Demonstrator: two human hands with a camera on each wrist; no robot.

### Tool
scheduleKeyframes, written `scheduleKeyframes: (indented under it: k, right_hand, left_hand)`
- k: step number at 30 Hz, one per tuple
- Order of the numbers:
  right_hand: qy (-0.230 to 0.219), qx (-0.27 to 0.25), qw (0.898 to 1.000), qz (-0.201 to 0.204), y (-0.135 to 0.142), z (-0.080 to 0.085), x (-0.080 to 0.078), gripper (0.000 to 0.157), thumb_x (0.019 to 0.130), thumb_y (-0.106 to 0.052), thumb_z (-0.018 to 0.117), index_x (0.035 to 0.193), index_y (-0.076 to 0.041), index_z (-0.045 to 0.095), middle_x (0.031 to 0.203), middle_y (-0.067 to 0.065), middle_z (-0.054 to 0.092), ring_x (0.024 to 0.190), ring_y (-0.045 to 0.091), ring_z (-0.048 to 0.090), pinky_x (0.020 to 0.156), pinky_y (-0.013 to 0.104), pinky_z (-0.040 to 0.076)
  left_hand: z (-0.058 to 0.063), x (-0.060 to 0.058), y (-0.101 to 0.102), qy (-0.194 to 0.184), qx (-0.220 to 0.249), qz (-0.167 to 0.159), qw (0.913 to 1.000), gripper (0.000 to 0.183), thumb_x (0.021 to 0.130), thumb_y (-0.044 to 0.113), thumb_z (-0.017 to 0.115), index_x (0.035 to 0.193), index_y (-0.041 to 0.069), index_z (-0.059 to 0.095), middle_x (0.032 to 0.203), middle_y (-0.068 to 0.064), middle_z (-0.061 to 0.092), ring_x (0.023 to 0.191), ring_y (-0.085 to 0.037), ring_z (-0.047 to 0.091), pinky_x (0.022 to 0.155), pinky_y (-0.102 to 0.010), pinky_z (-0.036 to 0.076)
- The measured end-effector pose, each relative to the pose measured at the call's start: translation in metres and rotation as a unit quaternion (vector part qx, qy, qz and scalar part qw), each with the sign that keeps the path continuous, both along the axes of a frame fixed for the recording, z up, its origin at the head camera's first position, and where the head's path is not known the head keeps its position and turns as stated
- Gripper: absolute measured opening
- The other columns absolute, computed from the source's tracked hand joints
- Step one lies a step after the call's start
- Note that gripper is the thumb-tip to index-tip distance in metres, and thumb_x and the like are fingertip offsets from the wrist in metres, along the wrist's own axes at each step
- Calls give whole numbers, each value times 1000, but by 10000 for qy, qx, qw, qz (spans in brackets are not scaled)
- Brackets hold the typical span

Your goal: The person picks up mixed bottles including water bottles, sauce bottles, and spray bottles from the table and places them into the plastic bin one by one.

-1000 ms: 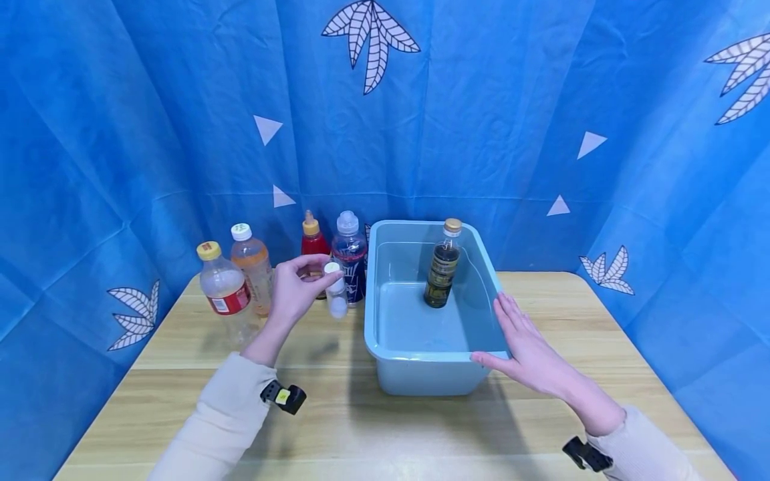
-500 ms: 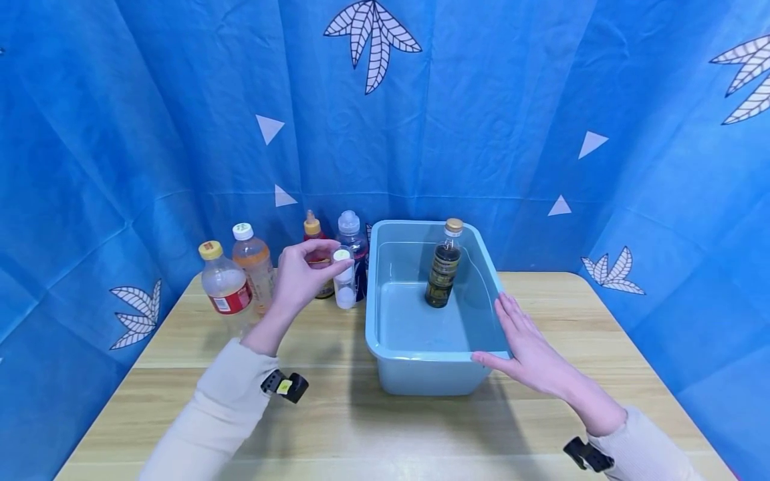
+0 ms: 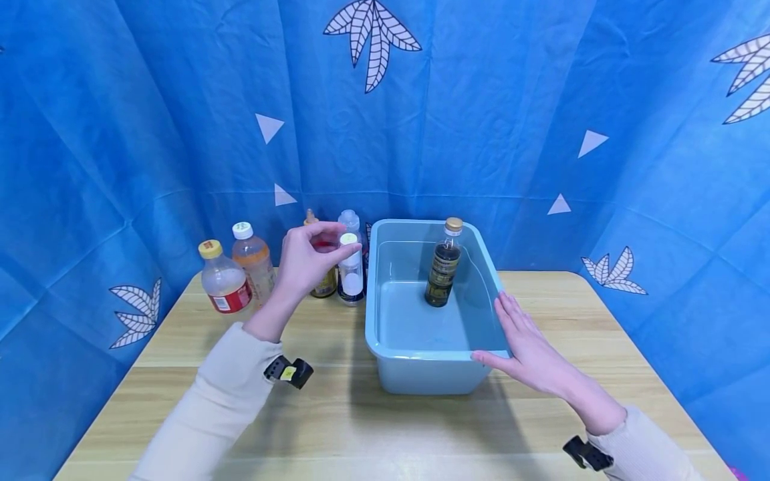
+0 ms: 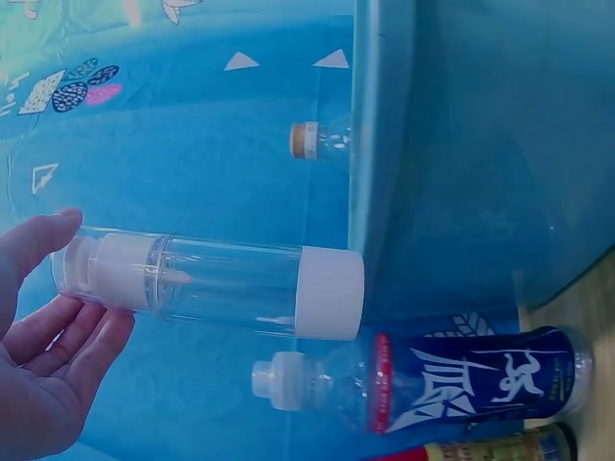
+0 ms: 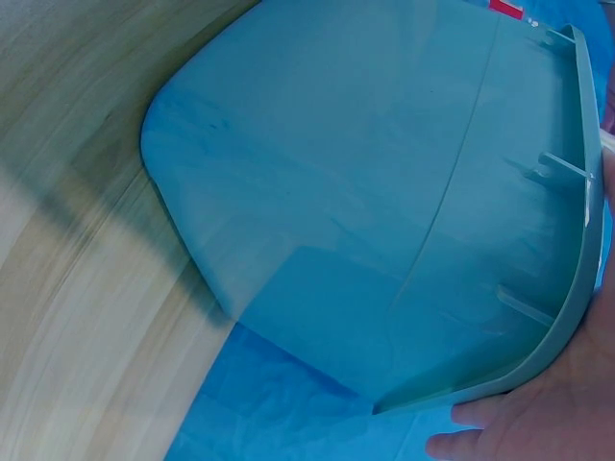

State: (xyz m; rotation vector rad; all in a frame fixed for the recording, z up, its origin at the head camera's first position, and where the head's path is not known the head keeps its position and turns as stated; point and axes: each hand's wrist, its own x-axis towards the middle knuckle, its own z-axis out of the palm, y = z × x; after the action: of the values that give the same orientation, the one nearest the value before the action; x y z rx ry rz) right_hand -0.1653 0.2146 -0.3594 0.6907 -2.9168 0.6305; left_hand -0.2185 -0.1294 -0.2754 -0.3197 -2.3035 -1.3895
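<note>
My left hand [image 3: 303, 264] pinches the cap end of a small clear pump bottle [image 4: 235, 285] with a white end. The bottle hangs upright in the air, just left of the light-blue plastic tub [image 3: 430, 356]. Behind it, partly hidden, stands a blue-labelled sports drink bottle [image 4: 471, 381]. My right hand [image 3: 534, 351] rests on the tub's near right corner, fingers straight along the side and thumb on the front rim. Inside the tub, a dark glass bottle with a gold cap [image 3: 442, 272] stands slightly tilted.
On the left of the wooden table [image 3: 313, 427] stand a yellow-capped bottle with a red label [image 3: 225, 284] and a white-capped orange-labelled bottle [image 3: 255, 264]. A sauce squeeze bottle [image 3: 325, 286] is partly behind my left hand. A blue curtain [image 3: 499, 100] surrounds the table.
My left hand has moved up, away and slightly right with the pump bottle, from in front of the sauce bottle to in front of the sports drink bottle. My right hand has stayed put.
</note>
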Motion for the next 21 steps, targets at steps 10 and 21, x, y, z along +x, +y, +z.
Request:
scheduleKeyframes:
  k: [10, 21]
  right_hand:
    - [5, 7, 10000, 4, 0, -1, -1, 93, 80, -51, 56, 138, 6, 13, 145, 20, 5, 133, 32, 2, 101, 55, 14]
    - [-43, -6, 10000, -8, 1, -1, -1, 93, 80, -52, 56, 138, 6, 13, 146, 19, 4, 133, 32, 1, 101, 55, 13]
  left_hand:
    - [13, -4, 13, 39, 116, -277, 9995, 37, 73, 26, 73, 100, 3, 65, 95, -9, 64, 82, -19, 62, 72, -27, 50]
    - [24, -13, 34, -157, 139, -591, 9980, 36, 74, 27, 72, 102, 5, 64, 95, -8, 64, 84, -18, 59, 71, -30, 50]
